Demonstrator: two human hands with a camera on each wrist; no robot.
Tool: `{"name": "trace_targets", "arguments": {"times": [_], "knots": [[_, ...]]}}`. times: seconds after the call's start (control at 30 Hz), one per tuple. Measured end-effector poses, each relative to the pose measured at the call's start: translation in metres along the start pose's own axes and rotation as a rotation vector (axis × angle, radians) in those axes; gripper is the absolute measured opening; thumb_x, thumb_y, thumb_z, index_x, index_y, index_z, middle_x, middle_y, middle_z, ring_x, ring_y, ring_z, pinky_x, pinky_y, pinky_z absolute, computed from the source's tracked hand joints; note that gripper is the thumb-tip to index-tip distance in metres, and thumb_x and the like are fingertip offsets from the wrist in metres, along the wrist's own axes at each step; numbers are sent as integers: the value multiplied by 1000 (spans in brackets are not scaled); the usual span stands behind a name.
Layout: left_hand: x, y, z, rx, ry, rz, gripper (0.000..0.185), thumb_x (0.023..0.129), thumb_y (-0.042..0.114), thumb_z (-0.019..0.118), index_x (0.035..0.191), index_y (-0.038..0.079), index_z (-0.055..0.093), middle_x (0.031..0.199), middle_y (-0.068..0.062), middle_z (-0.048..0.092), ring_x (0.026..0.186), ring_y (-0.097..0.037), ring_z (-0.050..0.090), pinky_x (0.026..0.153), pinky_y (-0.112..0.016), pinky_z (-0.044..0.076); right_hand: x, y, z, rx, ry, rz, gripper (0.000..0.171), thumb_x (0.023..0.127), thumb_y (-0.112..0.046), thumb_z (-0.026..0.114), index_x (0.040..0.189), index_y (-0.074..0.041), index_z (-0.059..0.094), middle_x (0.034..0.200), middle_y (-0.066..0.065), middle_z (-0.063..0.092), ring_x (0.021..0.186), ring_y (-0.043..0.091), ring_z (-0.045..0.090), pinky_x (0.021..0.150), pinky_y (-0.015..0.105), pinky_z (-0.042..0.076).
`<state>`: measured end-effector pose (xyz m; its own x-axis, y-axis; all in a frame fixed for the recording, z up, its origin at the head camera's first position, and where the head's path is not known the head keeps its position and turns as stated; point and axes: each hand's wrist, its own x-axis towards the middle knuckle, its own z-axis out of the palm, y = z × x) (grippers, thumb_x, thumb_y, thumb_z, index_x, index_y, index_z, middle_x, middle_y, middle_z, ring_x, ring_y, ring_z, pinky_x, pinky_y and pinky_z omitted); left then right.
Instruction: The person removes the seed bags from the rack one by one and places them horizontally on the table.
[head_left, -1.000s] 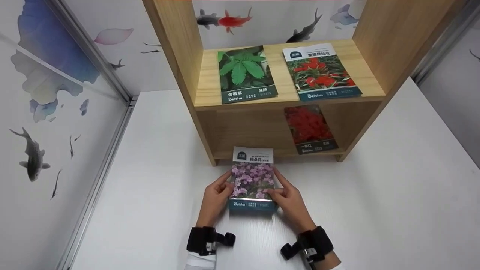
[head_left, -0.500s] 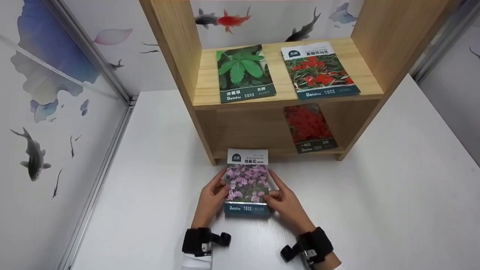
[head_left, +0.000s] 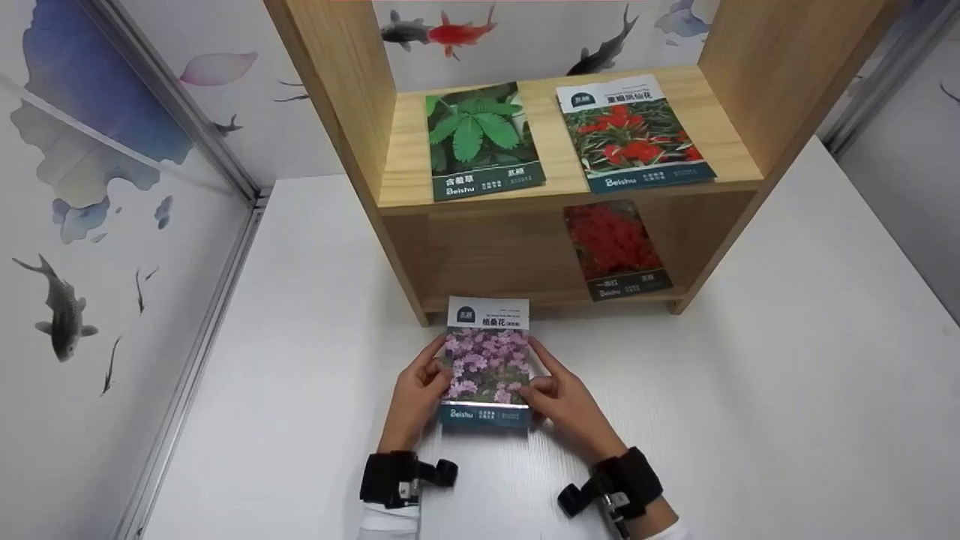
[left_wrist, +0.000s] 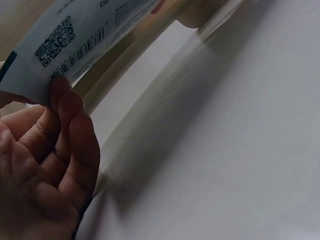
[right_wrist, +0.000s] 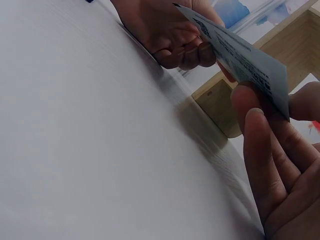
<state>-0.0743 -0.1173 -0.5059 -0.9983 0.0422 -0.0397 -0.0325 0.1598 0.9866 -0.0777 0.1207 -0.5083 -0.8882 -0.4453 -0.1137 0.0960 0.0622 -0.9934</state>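
Note:
A seed packet with purple flowers (head_left: 486,360) is held above the white table (head_left: 750,390), just in front of the wooden shelf (head_left: 540,195). My left hand (head_left: 415,394) pinches its left edge and my right hand (head_left: 566,401) pinches its right edge. In the left wrist view the packet's white back with a barcode (left_wrist: 75,40) lies over my left fingertips (left_wrist: 62,107). The right wrist view shows the packet (right_wrist: 235,55) raised off the table between both hands, with my right fingers (right_wrist: 260,150) under its edge.
On the upper shelf lie a green-leaf packet (head_left: 480,142) and a red-flower packet (head_left: 634,135). Another red-flower packet (head_left: 616,249) lies on the right of the lower shelf; its left part is bare. Fish-painted walls (head_left: 90,225) close the left and back.
The packet and both hands have shifted slightly left in the head view, partly from the camera moving. The grip on both edges is unchanged.

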Motion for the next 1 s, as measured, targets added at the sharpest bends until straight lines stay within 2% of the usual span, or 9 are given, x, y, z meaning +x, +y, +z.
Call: {"name": "trace_targets", "arguments": {"times": [0.1, 0.37, 0.53, 0.67, 0.8, 0.9, 1.0], "knots": [[0, 1, 0, -7, -9, -3, 55, 87, 4, 50, 138, 14, 34, 75, -7, 53, 65, -14, 47, 60, -25, 42, 1, -1, 1, -31, -2, -7, 75, 87, -17, 58, 144, -24, 11, 74, 13, 62, 64, 41, 55, 62, 42, 49], [-1, 1, -1, 14, -7, -9, 58, 88, 7, 51, 140, 17, 30, 72, -4, 50, 65, -15, 45, 61, -26, 41, 1, 1, 4, 8, -7, 18, 76, 86, -14, 59, 144, -27, 13, 68, 13, 57, 64, 40, 55, 64, 42, 49], [-2, 1, -6, 51, 7, -10, 57, 88, 8, 51, 140, 19, 31, 74, -5, 52, 66, -16, 47, 60, -27, 42, 1, 2, 7, 32, -42, 13, 77, 86, -13, 59, 144, -25, 11, 69, 18, 57, 63, 42, 54, 65, 43, 49], [-6, 1, -11, 82, 29, -10, 54, 89, 9, 52, 139, 18, 33, 76, -6, 54, 66, -16, 47, 62, -26, 42, 0, 0, 10, -12, -66, 7, 76, 87, -13, 58, 144, -25, 10, 69, 23, 56, 63, 40, 55, 65, 40, 49], [-10, 0, -16, 109, 23, 9, 51, 89, 8, 50, 138, 12, 35, 76, -8, 56, 65, -14, 47, 64, -26, 40, -1, -1, 13, -62, -89, -5, 75, 88, -14, 56, 145, -23, 8, 68, 27, 53, 62, 37, 55, 64, 36, 47], [-10, -11, -20, 125, 27, -3, 49, 89, 10, 51, 136, 16, 39, 77, -6, 57, 65, -14, 46, 61, -25, 39, -1, -2, 16, -81, -89, -2, 75, 88, -14, 56, 145, -22, 9, 69, 28, 53, 62, 37, 55, 64, 35, 47], [-9, -25, -24, 132, 51, -24, 46, 89, 14, 52, 133, 25, 43, 78, -3, 57, 66, -15, 46, 60, -25, 38, -1, -2, 19, -80, -76, 7, 75, 87, -13, 57, 145, -23, 11, 69, 26, 55, 62, 37, 55, 66, 36, 47]]}}
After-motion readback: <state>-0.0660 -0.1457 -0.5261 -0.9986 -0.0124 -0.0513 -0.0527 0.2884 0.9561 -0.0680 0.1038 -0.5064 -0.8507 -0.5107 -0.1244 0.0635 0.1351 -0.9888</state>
